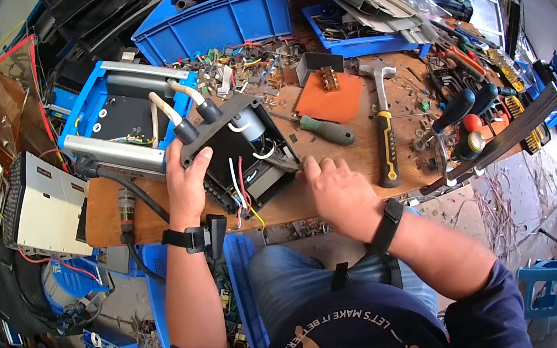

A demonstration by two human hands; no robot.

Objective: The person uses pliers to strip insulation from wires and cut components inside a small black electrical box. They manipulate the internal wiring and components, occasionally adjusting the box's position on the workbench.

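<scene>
A black open-sided box (pixel 217 161) stands tilted at the table's front edge. Two thick cables with pale sleeves (pixel 165 110) rise from its top plate. Inside sits a silvery-blue cylinder (pixel 251 126), and loose red, white and yellow wires (pixel 245 192) hang at the front. My left hand (pixel 187 177) grips the box's left side, thumb on the top plate. At its right side, my right hand (pixel 338 190) is closed around a thin dark tool, mostly hidden by the fingers, that reaches into the box. Behind lies a screwdriver (pixel 327 131) with a green handle.
A claw hammer (pixel 386 140) lies to the right, beside an orange plate (pixel 346 95). Further right are several hand tools (pixel 459 107). A blue-framed unit (pixel 118 151) stands at the left. Scrap bits (pixel 256 69) and a blue crate (pixel 217 28) are behind; a blue bin (pixel 239 255) sits below.
</scene>
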